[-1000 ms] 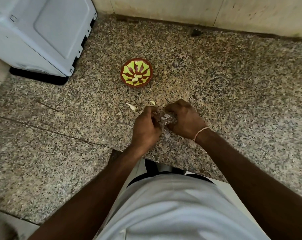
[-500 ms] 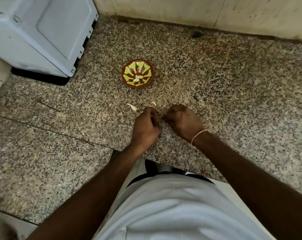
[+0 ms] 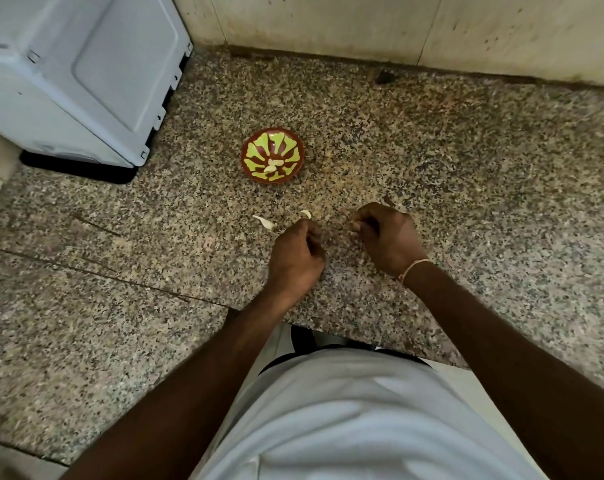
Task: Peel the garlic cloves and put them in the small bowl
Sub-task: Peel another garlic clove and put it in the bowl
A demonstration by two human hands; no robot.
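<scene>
Left hand (image 3: 295,258) curled, grip contents hidden. Right hand (image 3: 387,239) pinches a pale garlic clove (image 3: 354,225) at the fingertips. Both hands are over the counter (image 3: 466,188). Small bowl (image 3: 273,160) beyond them holds peeled cloves (image 3: 272,165). Two skin scraps (image 3: 264,221) lie between.

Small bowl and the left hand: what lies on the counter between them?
In the head view, two pale garlic scraps, one left, one right, lie on the granite counter between the small bowl and the left hand.

one small bowl (image 3: 273,156), two garlic pieces (image 3: 265,222) on the counter, two hands (image 3: 295,259), one white appliance (image 3: 82,74).
</scene>
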